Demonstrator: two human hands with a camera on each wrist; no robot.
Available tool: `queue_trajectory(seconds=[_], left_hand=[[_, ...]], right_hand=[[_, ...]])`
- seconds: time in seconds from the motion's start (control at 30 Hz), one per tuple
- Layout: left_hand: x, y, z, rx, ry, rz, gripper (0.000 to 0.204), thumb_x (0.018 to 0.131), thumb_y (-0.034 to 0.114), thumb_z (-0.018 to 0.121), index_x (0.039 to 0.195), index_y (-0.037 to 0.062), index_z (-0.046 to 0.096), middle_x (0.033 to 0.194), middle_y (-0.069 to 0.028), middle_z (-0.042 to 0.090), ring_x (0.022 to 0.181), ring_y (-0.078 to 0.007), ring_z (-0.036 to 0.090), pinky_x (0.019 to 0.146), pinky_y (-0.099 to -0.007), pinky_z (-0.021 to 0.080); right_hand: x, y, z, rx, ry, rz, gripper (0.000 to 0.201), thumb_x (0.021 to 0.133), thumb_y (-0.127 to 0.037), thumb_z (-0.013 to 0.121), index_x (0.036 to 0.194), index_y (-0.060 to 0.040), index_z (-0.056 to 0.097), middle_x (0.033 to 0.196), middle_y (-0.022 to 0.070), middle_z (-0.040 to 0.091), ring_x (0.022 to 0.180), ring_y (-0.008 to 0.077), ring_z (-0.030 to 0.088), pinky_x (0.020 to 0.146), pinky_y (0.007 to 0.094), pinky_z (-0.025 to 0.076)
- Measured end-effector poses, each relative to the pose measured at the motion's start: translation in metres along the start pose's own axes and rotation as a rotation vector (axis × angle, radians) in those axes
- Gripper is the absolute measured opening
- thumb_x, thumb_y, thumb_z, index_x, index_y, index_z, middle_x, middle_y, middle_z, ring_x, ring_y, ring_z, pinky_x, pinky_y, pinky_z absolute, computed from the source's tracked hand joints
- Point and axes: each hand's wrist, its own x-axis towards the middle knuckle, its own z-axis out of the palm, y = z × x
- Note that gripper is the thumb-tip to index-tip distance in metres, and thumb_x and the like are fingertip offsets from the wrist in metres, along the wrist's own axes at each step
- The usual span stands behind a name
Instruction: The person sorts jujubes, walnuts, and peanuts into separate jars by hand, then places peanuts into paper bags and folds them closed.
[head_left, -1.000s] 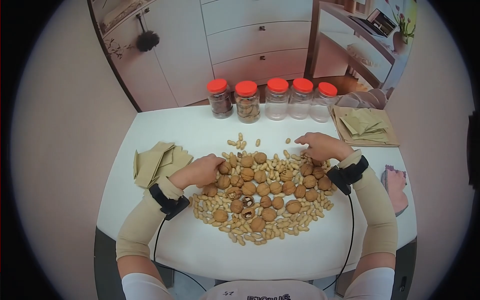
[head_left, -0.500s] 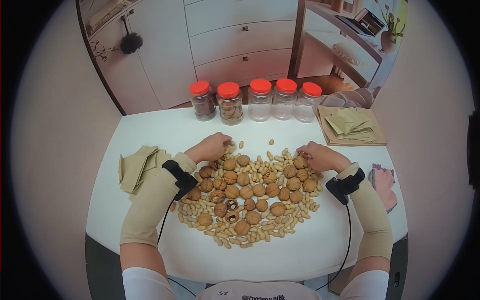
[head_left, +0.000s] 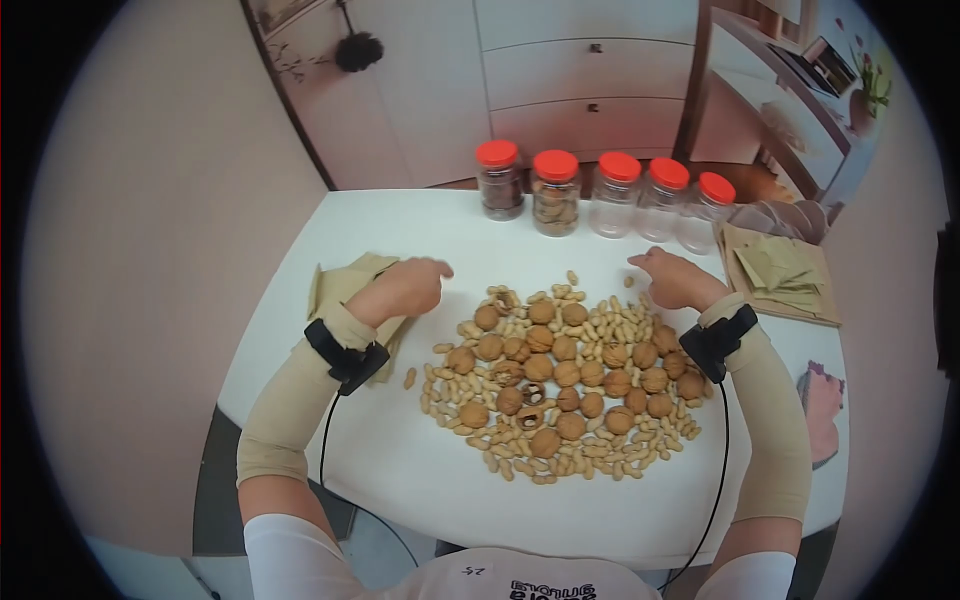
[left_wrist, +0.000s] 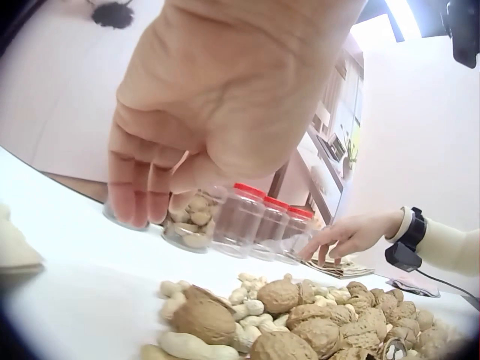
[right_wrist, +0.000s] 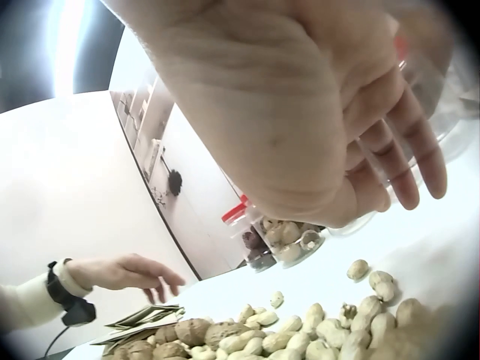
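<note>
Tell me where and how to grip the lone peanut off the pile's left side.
Pinch the lone peanut across its middle from above, closing on its left and right. Its length runs roughly front to back, and it lies apart from the pile, so both sides look reachable. The nearer left hand seems better placed.

The person wore a white shirt (head_left: 450, 582) with dark outlined lettering (head_left: 552, 592) across its front and, left of that lettering, a small dark mark (head_left: 473, 571) resembling "25". Left of the lettering, too, was a fitted beige arm sleeve (head_left: 272, 425), creased near the elbow; its twin (head_left: 780, 440) lay to the right. Over each cuff went a black wrist strap (head_left: 324, 342) carrying a blocky black camera (head_left: 362, 370). A thin black cable (head_left: 727, 440) trailed from each camera. The left hand (head_left: 405, 288) and right hand (head_left: 680, 280) were bare.
</note>
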Motion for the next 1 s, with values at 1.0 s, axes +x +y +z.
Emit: queue_trajectory(seconds=[1.0], left_hand=[[-0.073, 0.068, -0.008, -0.247, -0.010, 0.112, 0.048, 0.094, 0.026, 0.049, 0.135, 0.0010, 0.043, 0.106, -0.0217, 0.059, 0.087, -0.0393, 0.063, 0.076, -0.0465, 0.050]], right_hand=[[0.109, -0.041, -0.078, -0.174, 0.307, 0.289, 0.048, 0.090, -0.035, 0.057, 0.125, -0.0026, 0.052, 0.120, 0.0215, 0.055, 0.107, 0.0389, 0.060, 0.088, 0.0469, 0.050]])
